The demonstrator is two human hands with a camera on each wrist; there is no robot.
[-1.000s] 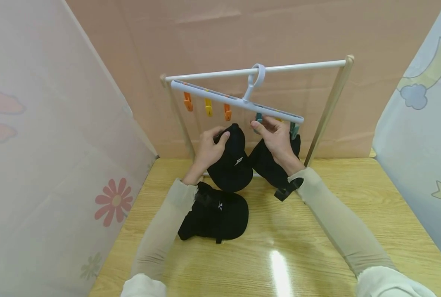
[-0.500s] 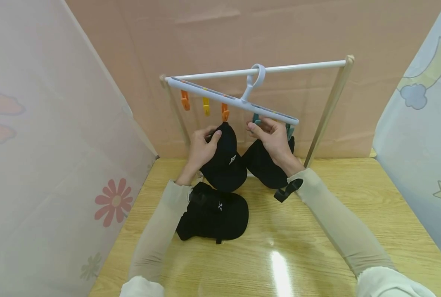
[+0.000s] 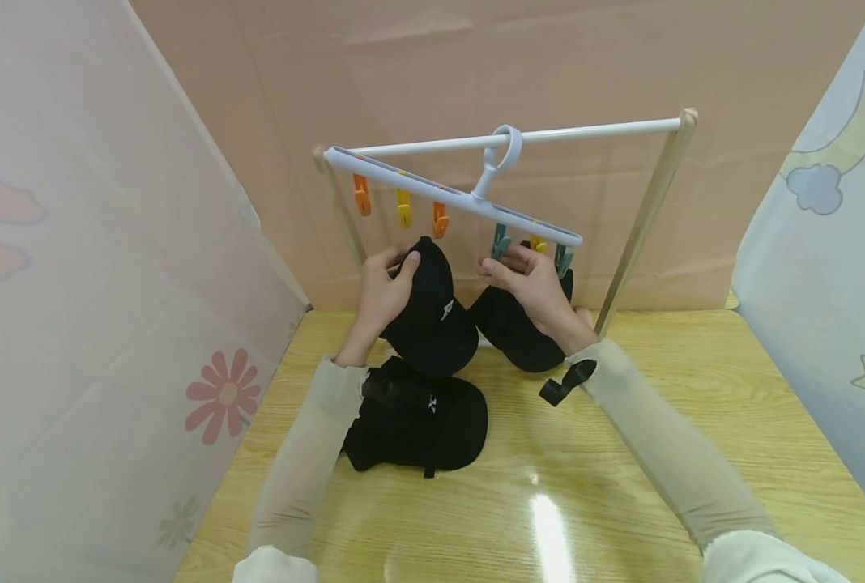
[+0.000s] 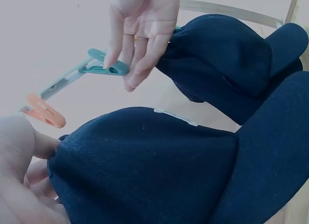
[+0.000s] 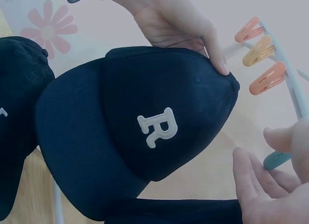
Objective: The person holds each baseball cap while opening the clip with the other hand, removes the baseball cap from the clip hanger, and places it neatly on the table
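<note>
My left hand [image 3: 384,295] grips a black baseball cap [image 3: 425,312] by the crown near its top button, thumb in front. The brim points down, and a white letter R [image 5: 164,129] shows on its front in the right wrist view. My right hand [image 3: 538,291] is just under the inner teal clothespin [image 3: 500,241], thumb and fingers apart around its lower end. Behind that hand, a second black baseball cap [image 3: 516,332] hangs from the clothespins at the hanger's right end. The pale blue clip hanger [image 3: 418,185] tilts down to the right.
The hanger hooks over a white rail [image 3: 593,132] between wooden posts [image 3: 644,231]. Its left half carries an orange clothespin [image 3: 441,220], a yellow one [image 3: 403,208] and another orange one. A third black cap [image 3: 462,425] lies on the wooden table [image 3: 607,478] below.
My left hand has moved left with the cap. The hanger has swung slightly left. My right hand has slipped lower on the inner teal clothespin, leaving more of it visible.
</note>
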